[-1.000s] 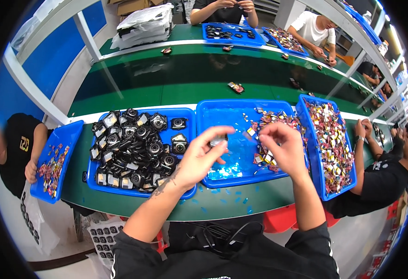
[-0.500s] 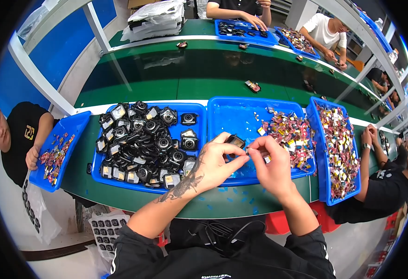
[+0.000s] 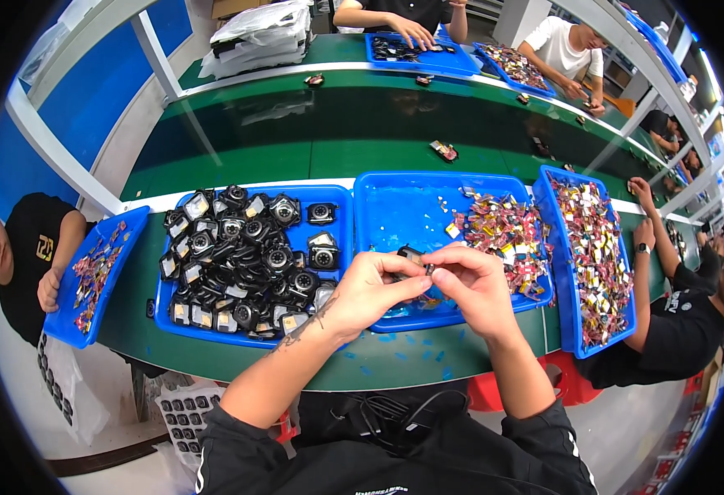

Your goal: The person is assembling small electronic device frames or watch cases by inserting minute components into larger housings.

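My left hand point(image 3: 372, 290) is closed around a dark watch case point(image 3: 410, 253), its upper edge showing above the fingers. Against it, the thumb and forefinger of my right hand point(image 3: 476, 289) are pinched together at a tiny dark piece, too small to name. Both hands meet over a blue tray point(image 3: 395, 188) with a heap of small red, yellow and white electronic parts point(image 3: 506, 235) on its right side. Left of my hands, another blue tray point(image 3: 339, 216) carries a pile of black watch cases point(image 3: 242, 256), several with round sensor backs facing up.
A blue tray of small parts point(image 3: 589, 256) stands at the right, and a tilted one point(image 3: 122, 285) at the left beside a co-worker. Beyond runs a green conveyor belt point(image 3: 312, 157) with a loose part point(image 3: 443, 151) on it. Co-workers sit across and to the right.
My fingertips have drawn together slightly lower and to the left, and my right fingers now cover more of the watch case. A co-worker's hand at the right has risen toward the belt.
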Demonstrator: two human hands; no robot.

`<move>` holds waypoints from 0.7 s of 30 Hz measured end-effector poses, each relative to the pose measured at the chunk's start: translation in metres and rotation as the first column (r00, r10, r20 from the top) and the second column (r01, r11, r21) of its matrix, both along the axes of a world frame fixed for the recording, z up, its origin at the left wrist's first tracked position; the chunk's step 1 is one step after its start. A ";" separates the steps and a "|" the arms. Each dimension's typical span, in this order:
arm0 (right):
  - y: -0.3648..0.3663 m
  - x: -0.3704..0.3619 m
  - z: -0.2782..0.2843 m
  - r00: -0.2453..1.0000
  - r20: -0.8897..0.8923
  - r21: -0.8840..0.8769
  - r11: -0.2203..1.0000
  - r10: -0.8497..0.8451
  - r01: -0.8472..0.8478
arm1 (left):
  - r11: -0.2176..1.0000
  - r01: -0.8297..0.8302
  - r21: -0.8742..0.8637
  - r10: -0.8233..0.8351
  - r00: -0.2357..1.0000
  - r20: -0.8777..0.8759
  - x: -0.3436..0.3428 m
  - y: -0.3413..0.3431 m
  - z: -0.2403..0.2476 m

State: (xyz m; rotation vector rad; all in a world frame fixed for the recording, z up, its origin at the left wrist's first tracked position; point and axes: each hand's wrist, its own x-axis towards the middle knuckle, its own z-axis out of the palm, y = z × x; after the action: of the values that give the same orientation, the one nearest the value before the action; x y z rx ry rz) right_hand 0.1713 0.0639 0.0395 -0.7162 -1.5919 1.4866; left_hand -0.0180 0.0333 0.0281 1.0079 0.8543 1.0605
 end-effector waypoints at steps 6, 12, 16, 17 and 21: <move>-0.001 0.005 -0.003 0.991 -0.051 -0.012 0.992 -0.124 0.124 | 0.961 -0.205 0.187 0.227 0.969 -0.102 0.004 0.001 -0.005; -0.002 0.008 0.007 0.966 0.037 -0.009 0.966 -0.256 0.257 | 0.936 -0.324 0.137 0.316 0.946 0.080 0.008 0.002 0.003; -0.010 0.000 0.004 0.986 -0.012 -0.165 0.972 -0.169 0.165 | 0.975 -0.205 0.081 0.193 0.972 0.132 0.014 0.002 -0.008; -0.014 -0.006 0.005 0.982 0.006 -0.139 0.972 -0.191 0.190 | 0.980 -0.173 0.097 0.158 0.976 0.150 0.014 0.000 -0.010; -0.019 -0.017 0.013 0.932 0.150 0.106 0.943 -0.329 0.316 | 0.986 -0.104 0.130 0.081 0.983 0.167 0.015 -0.003 -0.011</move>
State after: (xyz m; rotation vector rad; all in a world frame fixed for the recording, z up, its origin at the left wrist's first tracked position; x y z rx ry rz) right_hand 0.1547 0.0444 0.0528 -1.0238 -1.5567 1.1412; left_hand -0.0031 0.0303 0.0171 0.9893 0.7082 1.2771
